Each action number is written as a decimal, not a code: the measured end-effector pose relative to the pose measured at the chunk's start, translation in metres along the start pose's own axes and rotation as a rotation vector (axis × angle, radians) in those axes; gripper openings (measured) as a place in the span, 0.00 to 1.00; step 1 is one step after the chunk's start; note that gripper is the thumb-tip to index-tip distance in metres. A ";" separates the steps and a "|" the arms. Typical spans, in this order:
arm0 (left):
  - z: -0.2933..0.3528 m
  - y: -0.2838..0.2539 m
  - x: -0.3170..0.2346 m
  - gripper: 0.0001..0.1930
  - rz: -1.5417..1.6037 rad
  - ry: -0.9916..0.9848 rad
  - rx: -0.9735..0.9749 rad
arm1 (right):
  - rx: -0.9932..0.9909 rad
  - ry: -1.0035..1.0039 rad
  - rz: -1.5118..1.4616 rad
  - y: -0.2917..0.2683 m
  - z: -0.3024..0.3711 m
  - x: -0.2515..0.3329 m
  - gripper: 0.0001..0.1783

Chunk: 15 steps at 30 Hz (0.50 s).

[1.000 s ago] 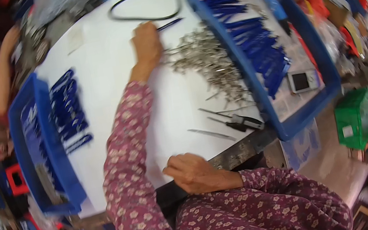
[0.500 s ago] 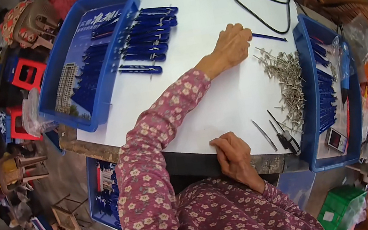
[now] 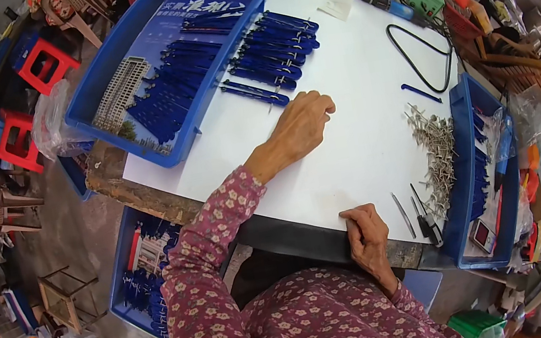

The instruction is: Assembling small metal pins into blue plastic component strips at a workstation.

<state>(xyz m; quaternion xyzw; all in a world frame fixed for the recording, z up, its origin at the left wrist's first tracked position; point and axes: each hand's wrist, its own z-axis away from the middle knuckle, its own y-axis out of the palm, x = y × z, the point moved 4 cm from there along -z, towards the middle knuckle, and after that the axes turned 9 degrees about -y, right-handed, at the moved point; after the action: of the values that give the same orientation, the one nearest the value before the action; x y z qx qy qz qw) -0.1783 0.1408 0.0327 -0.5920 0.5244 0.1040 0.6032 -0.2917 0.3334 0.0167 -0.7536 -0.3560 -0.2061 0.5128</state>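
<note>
My left hand (image 3: pixel 303 127) is over the white sheet (image 3: pixel 288 187), fingers curled together; anything in them is hidden. It is nearest the row of dark blue slim strips (image 3: pixel 275 52), at the row's near end. My right hand (image 3: pixel 369 242) rests at the table's near edge, fingers bent inward and nothing seen in them. A lone blue strip (image 3: pixel 421 93) lies on the sheet at the right. Below it spreads a heap of silvery pin-like metal pieces (image 3: pixel 434 158). A thin metal tool (image 3: pixel 403 215) and a black-handled pointed tool (image 3: pixel 429 224) lie near my right hand.
A blue tray (image 3: pixel 192 133) holding blue strips stands left; another blue tray (image 3: pixel 458 237), right, holds strips and a small device (image 3: pixel 483 237). A black loop (image 3: pixel 401 48) lies far right. A lower blue bin (image 3: pixel 119 293) and red stools (image 3: pixel 48 65) are at left.
My left hand has moved left across the sheet, from beside the lone strip to the near end of the strip row. The whole view has swung; my right hand stays at the edge.
</note>
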 end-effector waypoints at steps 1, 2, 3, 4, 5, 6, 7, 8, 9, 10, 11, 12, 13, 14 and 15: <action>0.006 -0.005 -0.002 0.03 0.014 0.018 -0.010 | -0.004 -0.012 0.001 0.001 0.001 0.000 0.10; 0.010 -0.009 -0.002 0.03 0.029 0.037 -0.020 | -0.002 -0.015 0.007 0.001 0.001 0.000 0.10; 0.013 -0.012 0.001 0.03 0.034 0.040 -0.024 | -0.006 -0.017 0.013 0.002 0.001 -0.001 0.10; 0.015 -0.016 0.006 0.04 0.045 0.015 -0.041 | -0.009 -0.020 0.017 0.002 0.001 -0.001 0.10; 0.017 -0.019 0.010 0.04 0.056 -0.010 -0.058 | -0.006 -0.023 0.022 0.002 0.001 0.001 0.10; 0.019 -0.019 0.014 0.04 0.061 -0.008 -0.062 | -0.001 -0.010 0.021 0.002 0.001 0.001 0.10; 0.021 -0.019 0.019 0.04 0.064 -0.023 -0.087 | 0.003 0.003 0.021 0.003 0.001 0.002 0.10; 0.022 -0.018 0.022 0.04 0.068 -0.037 -0.111 | 0.003 0.001 0.027 0.003 0.000 0.002 0.10; 0.025 -0.017 0.024 0.04 0.074 -0.034 -0.114 | 0.007 0.005 0.024 0.003 0.000 0.002 0.10; 0.027 -0.016 0.023 0.04 0.060 -0.027 -0.119 | 0.012 0.010 0.020 0.003 0.000 0.003 0.09; 0.030 -0.014 0.022 0.04 0.047 -0.020 -0.125 | 0.014 0.011 0.027 0.003 0.000 0.003 0.09; 0.031 -0.012 0.022 0.04 0.054 -0.019 -0.126 | 0.019 0.020 0.021 0.002 -0.001 0.004 0.09; 0.033 -0.010 0.024 0.04 0.094 -0.030 -0.135 | 0.025 0.030 0.012 0.003 -0.001 0.005 0.09; 0.034 -0.008 0.026 0.04 0.134 -0.043 -0.144 | 0.028 0.031 0.016 0.003 -0.001 0.005 0.09; 0.034 -0.005 0.029 0.04 0.139 -0.044 -0.144 | 0.025 0.036 0.016 0.003 -0.001 0.005 0.09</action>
<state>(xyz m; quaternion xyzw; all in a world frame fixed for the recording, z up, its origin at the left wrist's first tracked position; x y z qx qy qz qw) -0.1445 0.1535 0.0057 -0.5935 0.5420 0.1962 0.5616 -0.2858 0.3335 0.0188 -0.7459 -0.3432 -0.2112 0.5303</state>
